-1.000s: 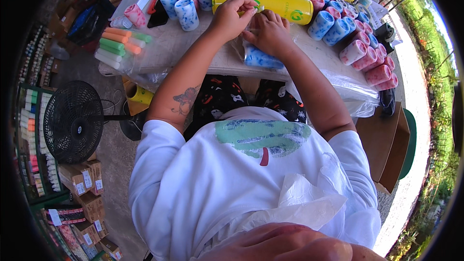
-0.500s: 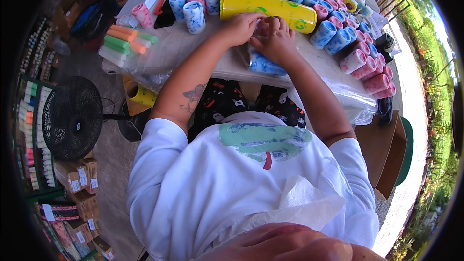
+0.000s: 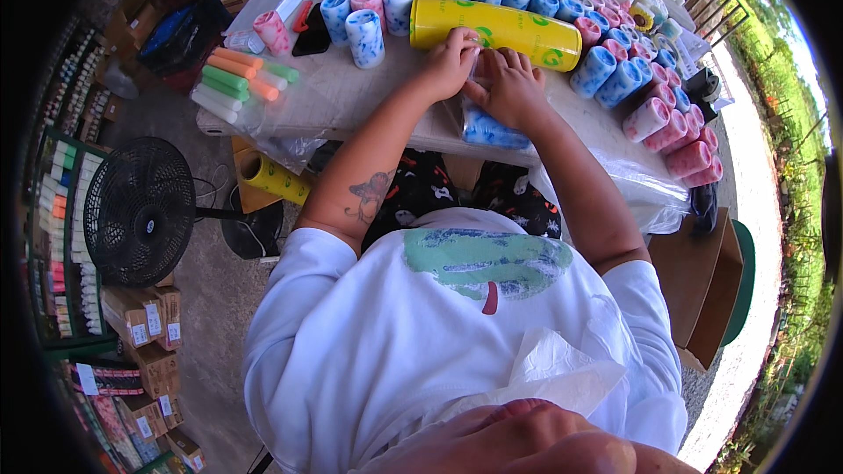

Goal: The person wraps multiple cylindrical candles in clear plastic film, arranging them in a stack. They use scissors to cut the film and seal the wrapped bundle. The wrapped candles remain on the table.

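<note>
Beneath my hands at the near table edge lies a bundle of blue-and-white marbled cylinders (image 3: 494,127), looking like pillar candles, in clear plastic film. My left hand (image 3: 452,63) pinches a bit of the clear film at the bundle's far left side. My right hand (image 3: 512,92) rests over the bundle, fingers stretched forward and thumb spread to the left, covering much of it. Just beyond both hands lies a yellow roll of film (image 3: 562,39). Marbled blue and pink candles (image 3: 366,39) stand to its left.
Many more marbled candles (image 3: 619,79) crowd the table's (image 3: 325,96) far and right sides. Orange, green and white sticks (image 3: 230,79) lie at the left, near a dark phone (image 3: 310,35). A black fan (image 3: 140,210) stands left; an open cardboard box (image 3: 702,289) sits right.
The view has shifted slightly, so the table scene sits a little lower and further right. My right fingers have gone from bunched together to stretched out over the bundle. My left still pinches.
</note>
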Demonstrator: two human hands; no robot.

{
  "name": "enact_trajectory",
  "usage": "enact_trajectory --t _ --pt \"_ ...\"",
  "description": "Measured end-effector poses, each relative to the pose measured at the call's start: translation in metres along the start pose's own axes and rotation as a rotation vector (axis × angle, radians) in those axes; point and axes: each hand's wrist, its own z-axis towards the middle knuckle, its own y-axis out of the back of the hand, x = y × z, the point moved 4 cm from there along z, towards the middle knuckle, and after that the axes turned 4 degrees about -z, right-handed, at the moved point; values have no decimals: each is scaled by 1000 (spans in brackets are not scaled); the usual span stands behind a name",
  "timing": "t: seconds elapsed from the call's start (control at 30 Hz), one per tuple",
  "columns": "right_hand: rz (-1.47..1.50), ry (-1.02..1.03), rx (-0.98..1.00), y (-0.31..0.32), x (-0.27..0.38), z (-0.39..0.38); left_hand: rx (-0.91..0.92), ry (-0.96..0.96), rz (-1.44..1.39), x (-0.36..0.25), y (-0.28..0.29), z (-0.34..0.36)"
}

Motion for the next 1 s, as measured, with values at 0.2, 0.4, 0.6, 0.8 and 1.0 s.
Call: enact_trajectory --t 0.2,0.4,0.6,0.8,1.0 --pt "37 3 42 4 -2 6 -104 193 39 -9 2 -3" --pt "21 -9 43 6 1 6 -170 189 -267 29 17 -31" --pt "31 -6 7 -1 -4 7 -117 -49 -125 -25 36 -34" --pt "87 38 -15 -3 -6 11 82 -59 -48 -21 0 -5" --pt "630 30 -127 0 -26 14 260 63 316 -29 -3 -3"
